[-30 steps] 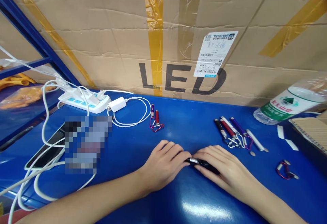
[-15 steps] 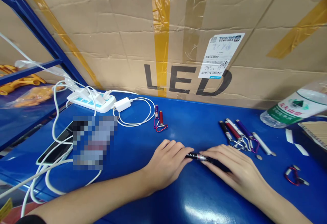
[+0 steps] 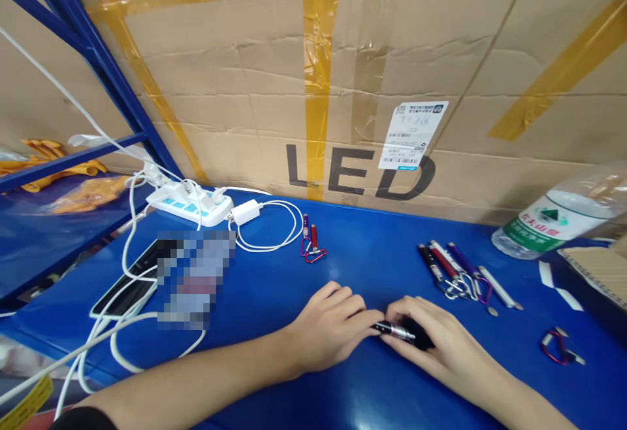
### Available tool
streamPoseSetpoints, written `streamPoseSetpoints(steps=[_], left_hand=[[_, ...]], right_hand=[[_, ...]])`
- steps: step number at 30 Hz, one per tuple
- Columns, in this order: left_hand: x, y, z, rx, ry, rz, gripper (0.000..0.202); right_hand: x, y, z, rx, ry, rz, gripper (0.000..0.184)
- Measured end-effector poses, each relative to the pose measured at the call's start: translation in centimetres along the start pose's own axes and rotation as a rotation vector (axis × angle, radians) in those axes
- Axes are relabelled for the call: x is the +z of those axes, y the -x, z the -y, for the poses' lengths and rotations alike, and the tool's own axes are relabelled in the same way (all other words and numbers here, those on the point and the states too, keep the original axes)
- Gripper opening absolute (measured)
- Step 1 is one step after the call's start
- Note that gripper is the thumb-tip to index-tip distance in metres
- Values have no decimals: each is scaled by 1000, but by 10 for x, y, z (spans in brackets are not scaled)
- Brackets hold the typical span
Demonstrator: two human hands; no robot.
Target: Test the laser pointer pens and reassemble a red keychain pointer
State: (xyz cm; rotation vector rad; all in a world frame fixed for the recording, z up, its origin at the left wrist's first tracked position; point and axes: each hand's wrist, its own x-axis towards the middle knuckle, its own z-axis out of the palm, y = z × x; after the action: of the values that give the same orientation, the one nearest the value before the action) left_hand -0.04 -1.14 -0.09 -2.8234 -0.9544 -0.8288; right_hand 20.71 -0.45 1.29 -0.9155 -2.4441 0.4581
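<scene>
A small black pen-shaped flashlight (image 3: 399,332) with a silver band lies on the blue table (image 3: 372,260) between my hands. My left hand (image 3: 330,335) pinches its left tip with curled fingers. My right hand (image 3: 443,345) wraps over its right end, hiding most of the black body. A cluster of several similar pens in black, red, purple and silver (image 3: 458,270) with carabiner clips lies just beyond my right hand. Two short keychain lights, purple and red (image 3: 310,242), rest farther back near the table's middle.
A large taped cardboard box marked LED (image 3: 343,90) walls off the back. A white power strip (image 3: 191,204) with chargers and cables, and a phone (image 3: 127,283), sit at left. A lying water bottle (image 3: 558,214) and a red carabiner (image 3: 558,345) are at right.
My hands have drawn closer together along the black flashlight, so less of it shows. The view has tilted upward, so everything sits lower in the picture.
</scene>
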Motion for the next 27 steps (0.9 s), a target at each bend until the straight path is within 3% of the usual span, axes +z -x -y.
streamPoseSetpoints(steps=[8, 14, 20, 27], left_hand=[[2, 4, 1, 2, -12, -21, 20], [1, 6, -1, 20, -11, -4, 18], [4, 8, -1, -10, 2, 4, 15], [3, 9, 0, -21, 23, 26, 14]], right_hand=[[2, 0, -4, 62, 33, 86, 8], [6, -6, -6, 9, 80, 153, 24], [10, -12, -5, -52, 95, 130, 34], [23, -9, 10, 81, 1, 98, 24]])
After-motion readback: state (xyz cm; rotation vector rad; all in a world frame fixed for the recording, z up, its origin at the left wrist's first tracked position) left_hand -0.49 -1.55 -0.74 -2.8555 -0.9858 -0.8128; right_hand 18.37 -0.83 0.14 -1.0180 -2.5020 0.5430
